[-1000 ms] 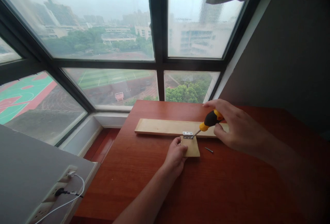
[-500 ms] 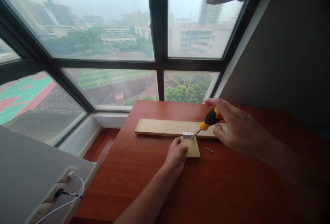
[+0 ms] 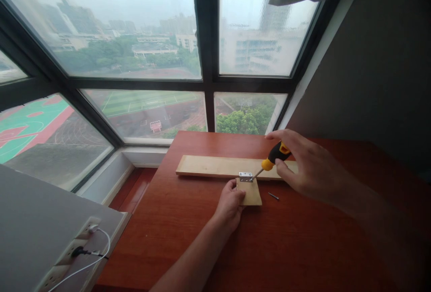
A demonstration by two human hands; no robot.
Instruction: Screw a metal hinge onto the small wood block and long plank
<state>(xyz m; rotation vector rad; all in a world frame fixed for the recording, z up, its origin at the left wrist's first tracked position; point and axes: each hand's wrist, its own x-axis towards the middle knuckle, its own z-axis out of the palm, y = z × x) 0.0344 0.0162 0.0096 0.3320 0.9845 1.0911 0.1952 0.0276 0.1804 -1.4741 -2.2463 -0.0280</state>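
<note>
My left hand [image 3: 231, 203] grips the left edge of a small wooden board [image 3: 251, 194], thumb on top. A silver metal hinge [image 3: 245, 176] sits at the board's far edge, one leaf flat and the other standing up. In my right hand [image 3: 305, 164] is a screwdriver [image 3: 276, 156] with a black and yellow handle, held at a slant. Its tip meets the right end of the hinge's lower leaf; any screw head there is too small to make out. A loose screw [image 3: 273, 196] lies right of the small board.
Behind the small board a long pale wooden plank [image 3: 208, 165] lies across the reddish-brown table [image 3: 161, 224]. Windows [image 3: 134, 112] stand beyond the table. Wall sockets [image 3: 76, 250] with plugged-in cables are at the lower left, and a grey wall rises at right.
My right thumb has shifted a little up and left along the screwdriver handle, and the handle has turned slightly. The left hand, board and hinge stay nearly still.
</note>
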